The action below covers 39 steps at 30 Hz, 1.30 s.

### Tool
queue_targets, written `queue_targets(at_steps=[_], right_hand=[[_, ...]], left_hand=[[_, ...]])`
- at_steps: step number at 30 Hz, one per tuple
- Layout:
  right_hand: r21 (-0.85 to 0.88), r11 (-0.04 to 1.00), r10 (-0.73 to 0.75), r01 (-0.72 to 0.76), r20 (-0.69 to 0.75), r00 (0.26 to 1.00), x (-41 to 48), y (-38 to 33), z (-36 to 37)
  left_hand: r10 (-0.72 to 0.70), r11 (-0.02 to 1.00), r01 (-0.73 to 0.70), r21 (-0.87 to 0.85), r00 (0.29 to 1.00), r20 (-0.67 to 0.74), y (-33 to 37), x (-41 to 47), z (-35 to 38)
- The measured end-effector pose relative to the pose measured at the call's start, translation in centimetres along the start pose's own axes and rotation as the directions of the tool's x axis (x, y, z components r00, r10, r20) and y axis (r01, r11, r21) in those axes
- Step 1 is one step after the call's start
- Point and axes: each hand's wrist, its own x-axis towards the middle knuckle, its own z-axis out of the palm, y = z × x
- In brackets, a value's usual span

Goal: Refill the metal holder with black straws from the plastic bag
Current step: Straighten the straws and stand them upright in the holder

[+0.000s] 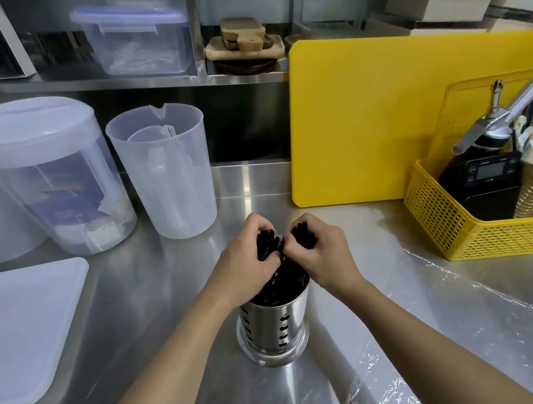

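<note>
A perforated metal holder (pixel 274 324) stands upright on the steel counter, near the middle of the head view. Black straws (pixel 283 276) stick up out of it, leaning away from me. My left hand (pixel 244 265) grips the upper ends of one bunch of straws. My right hand (pixel 324 255) grips the tops of a second bunch beside it. The two hands touch above the holder and hide most of the straws. A clear plastic bag (pixel 461 328) lies flat and crumpled on the counter to the right of the holder.
A white board (pixel 17 329) lies at the left. Behind it stand a lidded clear tub (pixel 45 176) and a plastic jug (pixel 166 171). A yellow cutting board (pixel 382 112) leans at the back right, beside a yellow basket (pixel 458 230) of tools.
</note>
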Motion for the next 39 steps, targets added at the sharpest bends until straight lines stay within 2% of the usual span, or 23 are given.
queue_targets(at_steps=[7, 12, 14, 17, 20, 26, 29, 35, 39], right_hand=[[0.079, 0.997, -0.019, 0.026, -0.088, 0.996, 0.3, -0.3, -0.8], [0.063, 0.997, -0.026, 0.033, -0.120, 0.992, 1.2, -1.2, -1.8], [0.033, 0.998, -0.045, 0.050, -0.124, 0.991, 1.9, -1.8, -2.4], [-0.004, 0.995, -0.097, 0.097, -0.136, 0.986, 3.5, -3.4, -3.6], [-0.032, 0.986, -0.166, 0.163, -0.129, 0.978, 4.8, -5.6, -4.7], [-0.056, 0.946, -0.325, 0.321, -0.133, 0.936, 7.1, -10.6, -6.1], [-0.089, 0.918, -0.395, 0.386, -0.136, 0.908, 7.6, -12.3, -6.5], [-0.043, 0.923, -0.383, 0.382, -0.168, 0.908, 7.0, -13.4, -7.3], [0.065, 0.940, -0.322, 0.335, -0.161, 0.933, 6.4, -13.7, -7.6]], left_hand=[[0.010, 0.997, -0.010, -0.083, 1.000, -0.001, 0.2, -0.3, -0.4], [0.048, 0.981, -0.016, -0.192, 0.985, 0.166, 0.6, -0.5, -0.8], [0.075, 0.971, -0.029, -0.236, 0.979, 0.188, 0.9, -0.4, -1.1], [0.094, 0.968, -0.054, -0.246, 0.984, 0.152, 1.4, 0.1, -1.8], [0.122, 0.978, -0.102, -0.181, 0.987, 0.103, 2.4, 1.0, -2.4], [0.191, 0.976, -0.178, -0.126, 0.976, 0.103, 6.8, 3.1, -2.7], [0.213, 0.965, -0.208, -0.159, 0.977, 0.013, 8.4, 3.6, -2.3], [0.247, 0.941, -0.266, -0.210, 0.963, -0.109, 9.6, 3.7, -1.8], [0.261, 0.947, -0.286, -0.147, 0.951, -0.168, 10.3, 3.0, -1.7]])
